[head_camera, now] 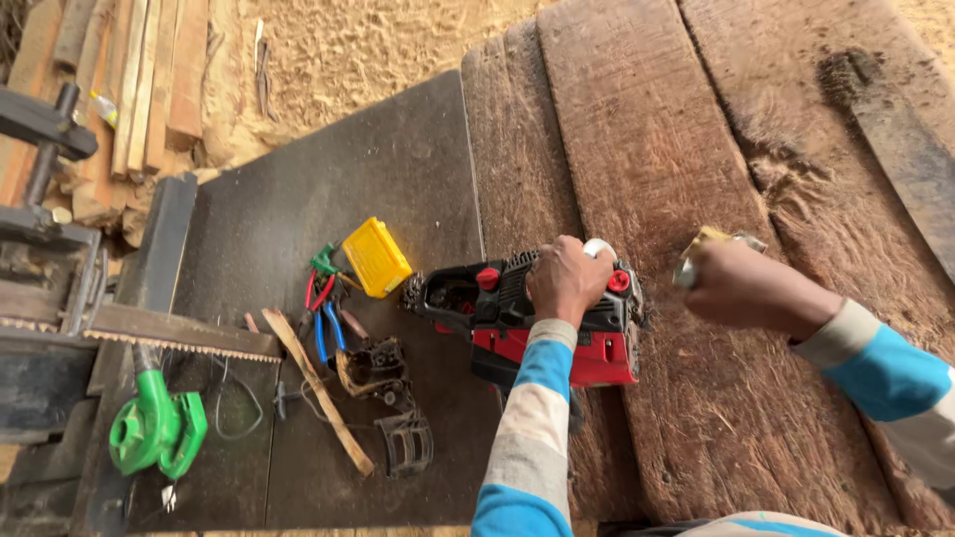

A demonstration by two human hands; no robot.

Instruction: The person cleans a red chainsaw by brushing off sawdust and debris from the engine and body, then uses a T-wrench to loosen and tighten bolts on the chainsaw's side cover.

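Chainsaw (537,318) lies with its long axis left-right, handle end pointing left, under the left hand (567,278), which grips its top. Right hand (741,283), just right of it, is closed on a small tool (711,249).

The red-and-black chainsaw body (537,318) has a hard plastic casing, glossy on the red lower shell and matt on the black top, and it lies on broad, rough-sawn brown wooden planks (686,199) dusted with sawdust. Beside them a dark, matt, smooth flat board (328,189) carries a shiny yellow plastic box (376,258), blue- and red-handled metal pliers (323,318) and a pale, bare wooden stick (318,388). A glossy green plastic blower (157,428) sits under a dull grey toothed metal bar (179,333).
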